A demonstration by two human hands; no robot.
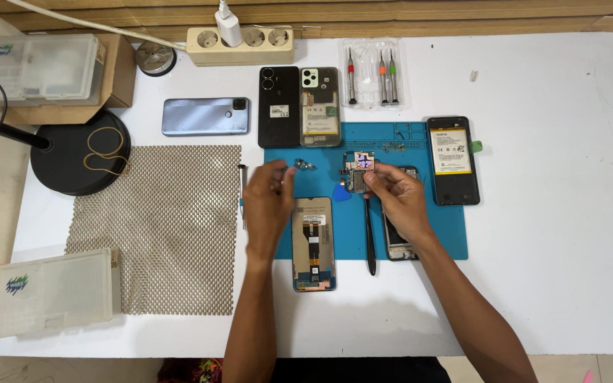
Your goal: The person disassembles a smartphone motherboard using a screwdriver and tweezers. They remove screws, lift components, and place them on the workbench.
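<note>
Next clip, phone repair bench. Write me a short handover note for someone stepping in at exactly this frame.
Left hand: closed around something small over the blue mat's left edge; what it holds is hidden.
Right hand: fingertips pinching the circuit board above the mat.
Things: opened phone lies face down below the left hand, its flex cable exposed. A phone frame sits under the right wrist. Black spudger between them, blue pick beside the board.
Done: the board is out of its phone.
Left: phones are open, nothing reassembled; screwdrivers lie in their tray.
</note>
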